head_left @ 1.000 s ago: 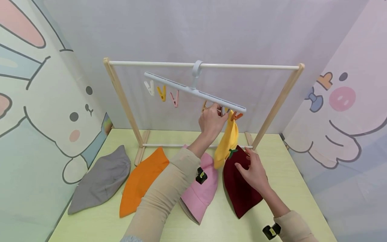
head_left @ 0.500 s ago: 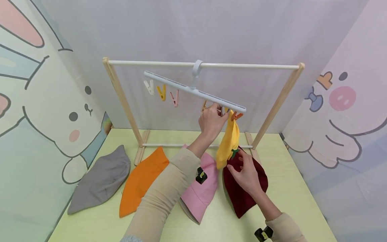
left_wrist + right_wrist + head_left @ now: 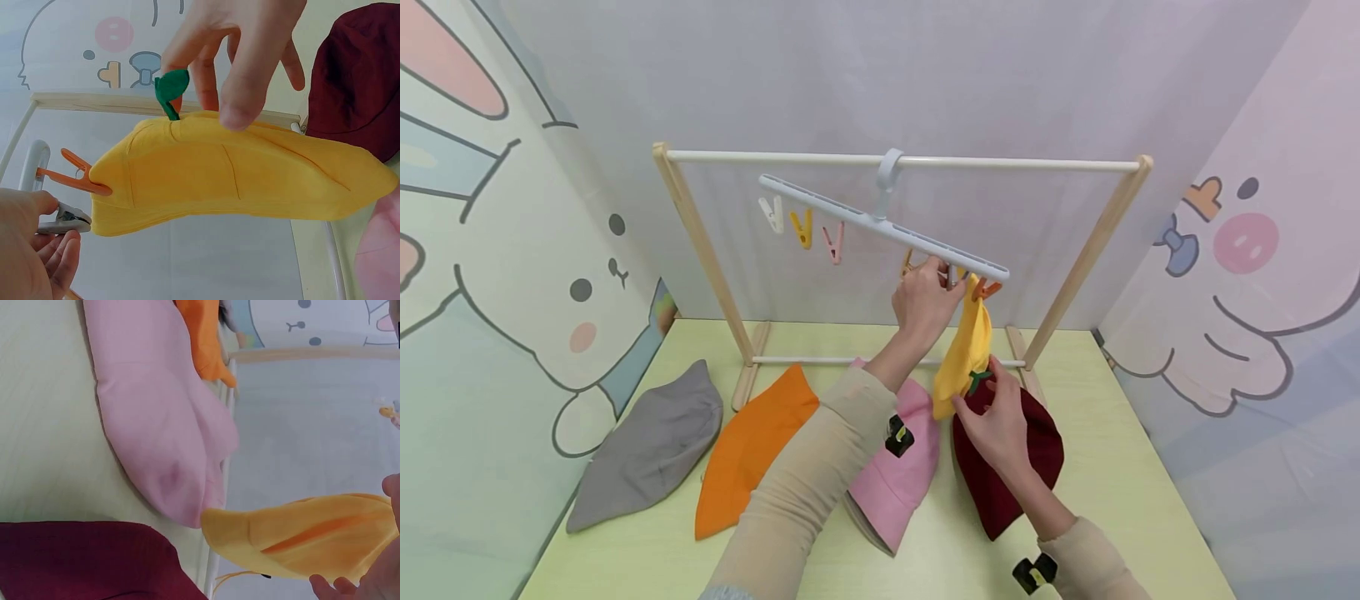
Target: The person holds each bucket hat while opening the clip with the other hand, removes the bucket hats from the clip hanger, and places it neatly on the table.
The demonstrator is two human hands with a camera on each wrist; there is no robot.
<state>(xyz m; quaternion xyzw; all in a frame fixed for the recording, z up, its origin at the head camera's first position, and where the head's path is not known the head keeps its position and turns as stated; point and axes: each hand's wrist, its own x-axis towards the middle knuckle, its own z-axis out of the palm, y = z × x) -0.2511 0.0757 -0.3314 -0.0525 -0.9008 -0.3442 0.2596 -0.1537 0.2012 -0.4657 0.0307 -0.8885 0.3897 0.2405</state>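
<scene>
A yellow hat [image 3: 961, 358] with a green leafy stem [image 3: 170, 94] hangs by an orange clothespin [image 3: 78, 181] from the right end of a pale blue clip hanger [image 3: 842, 208]. My left hand [image 3: 922, 302] pinches a grey clothespin [image 3: 65, 220] between thumb and fingers, its tip right at the hat's upper corner. Lower down, my right hand [image 3: 1002, 421] is at the hat's stem side with its fingers spread. Its thumb tip overlaps the yellow cloth in the left wrist view, and other fingers pass behind the hat's edge.
White, yellow and pink clothespins [image 3: 832, 242] hang on the hanger's left half. The hanger hooks over a rack's white bar [image 3: 1015, 163]. On the table [image 3: 1127, 500] lie a grey hat [image 3: 651, 450], an orange hat [image 3: 752, 442], a pink hat [image 3: 898, 483] and a dark red hat [image 3: 1041, 442].
My right hand has moved left and in to the yellow hat's stem side. The hat has swayed a little. My left hand stays at the grey clothespin.
</scene>
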